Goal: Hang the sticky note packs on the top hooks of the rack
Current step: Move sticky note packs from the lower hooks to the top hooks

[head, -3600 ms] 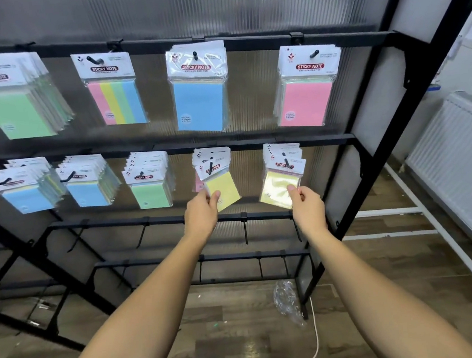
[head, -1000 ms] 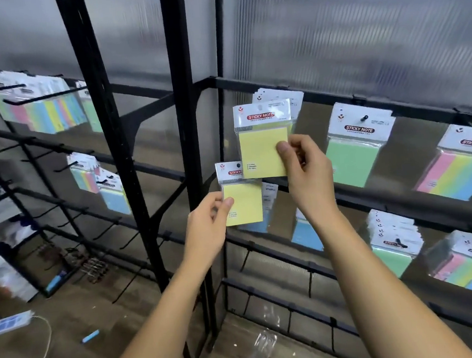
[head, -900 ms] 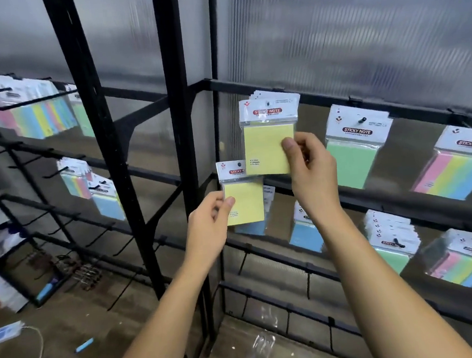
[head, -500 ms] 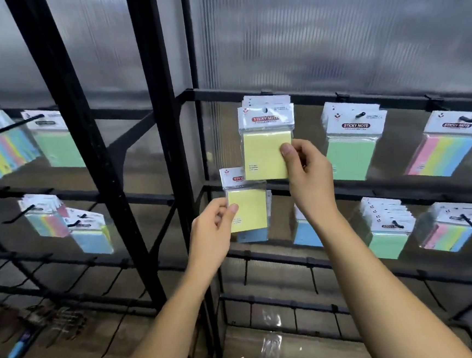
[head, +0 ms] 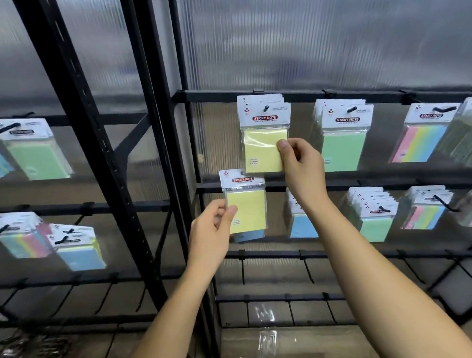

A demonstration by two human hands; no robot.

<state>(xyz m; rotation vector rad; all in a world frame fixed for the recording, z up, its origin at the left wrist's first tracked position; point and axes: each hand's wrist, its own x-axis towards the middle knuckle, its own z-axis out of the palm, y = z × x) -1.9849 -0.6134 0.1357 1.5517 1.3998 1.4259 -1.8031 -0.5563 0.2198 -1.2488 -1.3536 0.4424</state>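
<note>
"STICKY NOTE" in red on the hanging packs' white headers.

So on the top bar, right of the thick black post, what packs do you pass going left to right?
yellow pack, pinched by the right hand → green pack → rainbow-striped pack; past that, the edge is too blurred to tell.

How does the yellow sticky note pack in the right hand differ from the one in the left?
The upper yellow sticky note pack, pinched by the right hand, sits on a black top-row hook; the lower yellow sticky note pack, pinched by the left hand, hangs on nothing. Both have white "STICKY NOTE" headers.
</note>
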